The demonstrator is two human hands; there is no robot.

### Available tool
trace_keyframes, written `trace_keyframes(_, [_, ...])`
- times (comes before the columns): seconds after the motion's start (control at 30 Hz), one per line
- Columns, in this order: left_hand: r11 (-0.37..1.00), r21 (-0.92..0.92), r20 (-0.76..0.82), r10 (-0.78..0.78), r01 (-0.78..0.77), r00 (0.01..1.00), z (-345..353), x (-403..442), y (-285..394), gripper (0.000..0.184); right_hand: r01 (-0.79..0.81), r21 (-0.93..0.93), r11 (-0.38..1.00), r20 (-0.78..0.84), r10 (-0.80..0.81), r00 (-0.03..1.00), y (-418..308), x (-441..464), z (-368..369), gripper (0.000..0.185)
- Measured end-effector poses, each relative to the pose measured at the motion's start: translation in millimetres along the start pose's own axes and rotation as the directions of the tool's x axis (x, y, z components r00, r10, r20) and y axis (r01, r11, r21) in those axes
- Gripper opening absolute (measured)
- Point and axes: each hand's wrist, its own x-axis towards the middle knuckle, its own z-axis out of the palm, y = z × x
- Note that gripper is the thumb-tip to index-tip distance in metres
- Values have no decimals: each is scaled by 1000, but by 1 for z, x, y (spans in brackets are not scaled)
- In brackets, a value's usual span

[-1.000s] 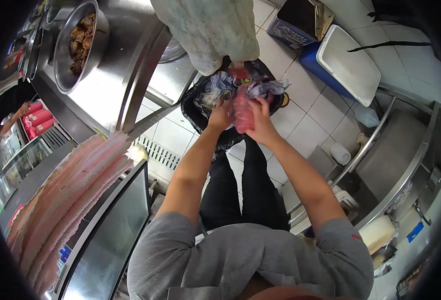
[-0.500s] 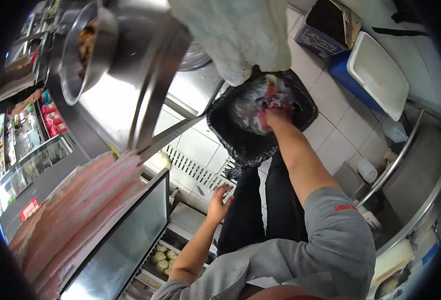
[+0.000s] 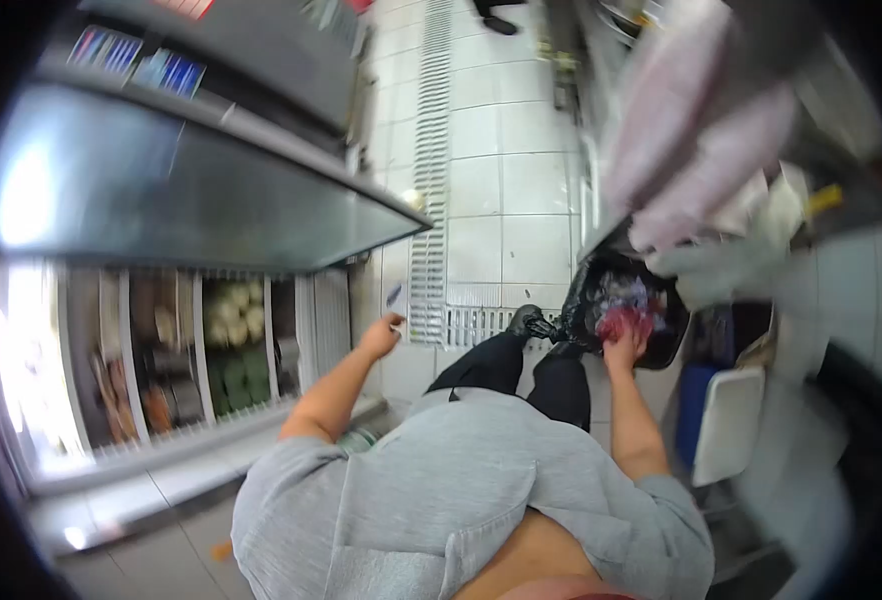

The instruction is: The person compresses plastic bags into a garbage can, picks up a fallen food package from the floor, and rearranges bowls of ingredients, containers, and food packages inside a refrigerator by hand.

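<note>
My right hand [image 3: 625,346] is down in a bin lined with a black bag [image 3: 673,352], closed on a red crumpled piece that looks like plastic. Around it in the bin lies clear, crumpled plastic [image 3: 629,290]. Off to the left, over the tiled floor near the fridge's open door [image 3: 211,190], hangs my left hand [image 3: 385,336]. Its fingers are loosely bent and a little apart, with nothing seen in them.
Below the glass door, the fridge holds round pale vegetables [image 3: 233,314] and green ones [image 3: 243,382] in compartments. A floor drain grate [image 3: 429,200] runs ahead. Blurred cloths [image 3: 701,130] hang above the bin, and a blue container with a white lid [image 3: 729,425] stands beside it.
My view has swung left, so the open fridge and the drain aisle now show more fully. My right hand stays in the bin with the red piece; my left hand remains out beside me.
</note>
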Motion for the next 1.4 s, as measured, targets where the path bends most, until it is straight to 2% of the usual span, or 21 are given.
trace_keyframes(0.07, [985,-160,-120,-78,59,990,-5,-38,-34,39,-304,-192,933,209,342,916,-27,-26,-24,63])
trace_keyframes(0.17, [929,-316,-163,-255,194,953,11,-116,-73,38,-150,-439,886,325,312,893,-21,-49,-21,61])
trace_keyframes(0.23, [898,-352,-157,-336,265,929,34,-155,-100,35,-93,-384,919,541,305,784,-15,-46,-19,56])
trace_keyframes(0.27, [869,-367,-106,-393,331,914,53,-173,-116,35,-60,-402,914,540,289,790,-24,-31,-26,56])
trace_keyframes(0.33, [795,-358,1,-523,489,852,95,-209,-145,39,91,-227,970,807,135,575,-80,-12,-43,53])
trace_keyframes(0.37, [766,-335,75,-559,549,826,120,-225,-166,41,163,-207,965,824,82,560,-88,7,-25,54])
trace_keyframes(0.4, [734,-310,146,-591,604,793,143,-236,-180,43,157,-113,981,813,0,582,-79,31,10,52])
trace_keyframes(0.43, [719,-331,146,-600,611,786,161,-242,-187,43,86,40,995,810,-83,580,-146,51,6,53])
trace_keyframes(0.47, [696,-289,215,-622,658,753,174,-246,-192,44,155,78,985,717,-163,678,-201,66,17,53])
trace_keyframes(0.5, [675,-238,284,-640,699,714,179,-250,-197,46,208,104,973,798,-206,566,-243,101,47,53])
trace_keyframes(0.53, [668,-246,287,-642,702,711,177,-254,-196,46,324,254,911,656,-408,635,-333,89,22,57])
trace_keyframes(0.57, [596,-381,297,-646,707,704,168,-252,-186,47,399,335,854,555,-521,648,-389,95,29,55])
trace_keyframes(0.6, [517,-506,300,-646,691,702,157,-241,-181,47,287,465,838,572,-531,625,-441,110,44,60])
trace_keyframes(0.63, [531,-504,286,-642,681,711,155,-228,-183,47,446,445,777,445,-624,642,-502,108,39,55])
trace_keyframes(0.8, [575,-735,-33,-561,360,827,109,-147,-175,42,448,639,625,162,-679,716,-666,113,86,69])
trace_keyframes(0.9, [655,-733,-177,-443,183,879,61,-94,-152,40,481,597,643,179,-691,701,-674,95,116,76])
trace_keyframes(1.0, [731,-673,-155,-284,109,946,-14,-41,-106,41,451,649,613,223,-720,657,-635,67,118,78])
trace_keyframes(1.07, [756,-651,-101,-177,69,979,-48,-4,-77,40,405,517,754,339,-614,712,-584,60,134,78])
trace_keyframes(1.13, [762,-647,-49,-82,31,995,-72,37,-44,39,243,447,861,466,-455,758,-542,65,140,75])
trace_keyframes(1.3, [828,-561,227,169,-13,959,-113,151,66,38,-30,425,905,530,-222,818,-468,141,150,64])
trace_keyframes(1.4, [816,-571,206,249,-90,946,-94,246,112,40,-253,414,875,580,-39,813,-441,206,157,58])
